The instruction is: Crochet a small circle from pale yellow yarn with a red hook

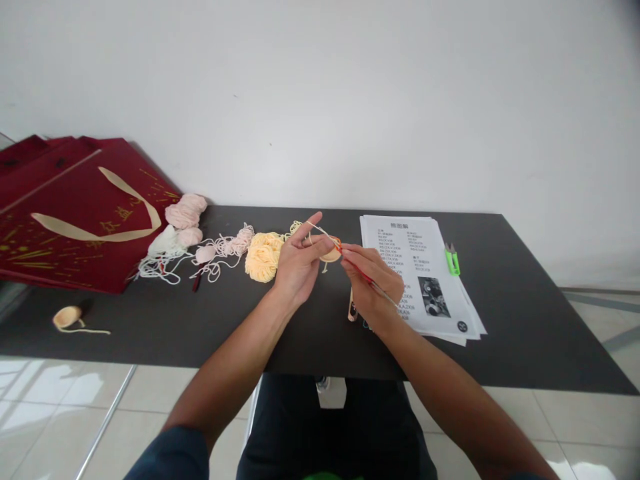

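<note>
My left hand (301, 265) pinches a small cream crocheted piece (330, 255) between thumb and fingers, with its index finger raised and a strand of yarn running over it. In my right hand (374, 277) is a crochet hook (371, 283) with a red handle, held like a pencil. The hook's tip meets the piece where a bit of orange-red shows; I cannot make out the stitch itself. A short yarn tail hangs below the piece. Just left of my left hand lies a yellow skein of yarn (263, 257).
Printed sheets (435, 293) lie to the right, with green thread snips (453, 260) on their edge. Pale pink yarn (186, 212) and white yarn (167, 243) sit by a dark red paper bag (80, 207). A cream crocheted cup shape (67, 316) rests at the table's left.
</note>
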A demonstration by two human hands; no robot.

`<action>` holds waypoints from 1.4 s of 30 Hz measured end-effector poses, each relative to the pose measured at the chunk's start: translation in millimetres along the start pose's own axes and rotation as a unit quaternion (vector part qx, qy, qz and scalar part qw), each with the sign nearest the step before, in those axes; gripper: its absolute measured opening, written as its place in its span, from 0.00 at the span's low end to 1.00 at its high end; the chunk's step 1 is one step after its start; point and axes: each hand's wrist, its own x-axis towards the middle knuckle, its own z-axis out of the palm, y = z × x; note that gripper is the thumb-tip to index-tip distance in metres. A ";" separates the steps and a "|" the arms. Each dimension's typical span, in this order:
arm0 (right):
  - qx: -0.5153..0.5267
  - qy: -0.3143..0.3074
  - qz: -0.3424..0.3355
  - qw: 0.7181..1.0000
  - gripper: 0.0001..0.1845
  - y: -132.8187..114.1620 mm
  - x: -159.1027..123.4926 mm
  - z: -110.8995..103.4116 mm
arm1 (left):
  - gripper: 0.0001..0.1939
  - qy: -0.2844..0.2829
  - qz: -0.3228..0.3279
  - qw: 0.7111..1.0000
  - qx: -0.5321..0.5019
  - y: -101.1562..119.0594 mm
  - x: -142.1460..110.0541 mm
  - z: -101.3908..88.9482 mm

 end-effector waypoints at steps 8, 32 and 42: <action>0.311 0.062 0.290 0.903 0.04 6.4 14.4 3.1 | 0.37 0.005 0.001 1.000 0.024 2.0 -0.5 0.8; 0.340 0.073 0.267 0.899 0.09 2.7 26.9 -9.1 | 0.36 -0.052 0.009 0.996 0.070 6.8 0.7 -3.0; 0.324 0.047 0.244 0.913 0.11 1.9 25.8 -10.8 | 0.34 -0.106 -0.037 0.991 0.076 13.9 5.2 -11.9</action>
